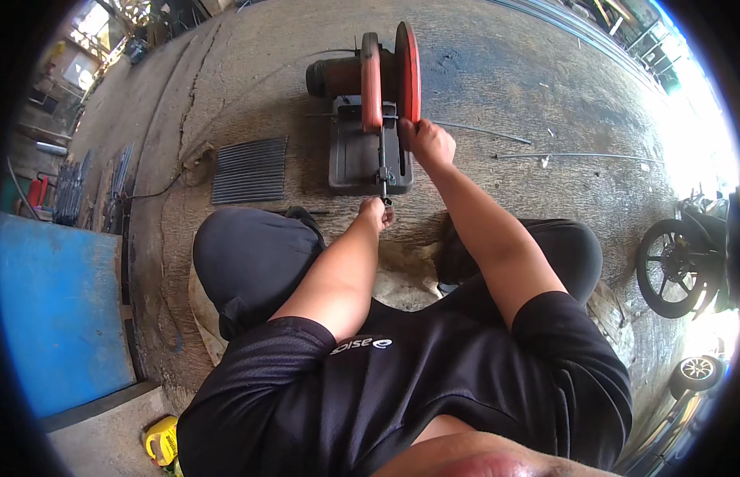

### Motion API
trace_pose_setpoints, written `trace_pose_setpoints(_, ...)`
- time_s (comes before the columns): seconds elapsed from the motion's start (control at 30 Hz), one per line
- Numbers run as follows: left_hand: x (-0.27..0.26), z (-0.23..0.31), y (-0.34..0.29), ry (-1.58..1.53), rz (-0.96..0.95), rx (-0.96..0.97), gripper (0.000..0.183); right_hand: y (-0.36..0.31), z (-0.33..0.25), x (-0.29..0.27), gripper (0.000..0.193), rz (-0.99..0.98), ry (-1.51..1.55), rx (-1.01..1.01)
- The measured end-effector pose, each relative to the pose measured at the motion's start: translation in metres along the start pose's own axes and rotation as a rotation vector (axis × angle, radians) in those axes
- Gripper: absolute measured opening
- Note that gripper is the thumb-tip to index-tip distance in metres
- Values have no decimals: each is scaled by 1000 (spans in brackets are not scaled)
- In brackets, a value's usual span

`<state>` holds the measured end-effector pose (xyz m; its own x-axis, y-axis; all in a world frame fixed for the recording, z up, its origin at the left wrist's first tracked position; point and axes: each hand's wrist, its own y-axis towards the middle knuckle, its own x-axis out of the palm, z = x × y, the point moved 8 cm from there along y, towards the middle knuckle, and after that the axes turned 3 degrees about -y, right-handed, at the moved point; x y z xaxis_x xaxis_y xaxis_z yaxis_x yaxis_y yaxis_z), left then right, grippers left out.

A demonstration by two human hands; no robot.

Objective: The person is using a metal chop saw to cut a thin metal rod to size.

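Observation:
A cut-off saw with a red guard (pixel 371 95) and a large upright red-edged disc (pixel 408 71) stands on the floor in front of me. Its dark base (pixel 347 159) carries a vise with a long screw (pixel 383 151). My left hand (pixel 375 211) is closed around the crank at the near end of that screw. Beside the lower edge of the disc, my right hand (pixel 430 145) is closed in a fist; what its fingers grip is hidden. A thin metal rod (pixel 485 133) runs rightward from just beyond this hand.
Cut metal rods (pixel 250 170) lie in a neat row left of the saw. Another rod (pixel 580 157) lies at right, with a motorbike wheel (pixel 672 266) nearer the edge. A blue panel (pixel 60 310) and a yellow object (pixel 161 441) are at left. Cables cross the concrete floor.

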<state>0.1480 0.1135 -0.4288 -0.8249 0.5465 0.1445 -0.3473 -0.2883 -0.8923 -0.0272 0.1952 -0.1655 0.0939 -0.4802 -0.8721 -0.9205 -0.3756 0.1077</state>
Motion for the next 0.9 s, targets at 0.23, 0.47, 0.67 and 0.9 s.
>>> trace_pose_setpoints(0.23,6,-14,12,-297,-122,-175,31,46,-20,-54,53,188,175,79)
trace_pose_setpoints(0.47,27,1,35,-547,-234,-165,23,6,29,25,48,238,414,376)
trace_pose_setpoints(0.67,36,8,43,-523,-184,-179,19,-7,22,79,45,34,383,312)
trace_pose_setpoints(0.9,23,7,41,-235,-79,15,18,-13,39,109,42,-89,244,295)
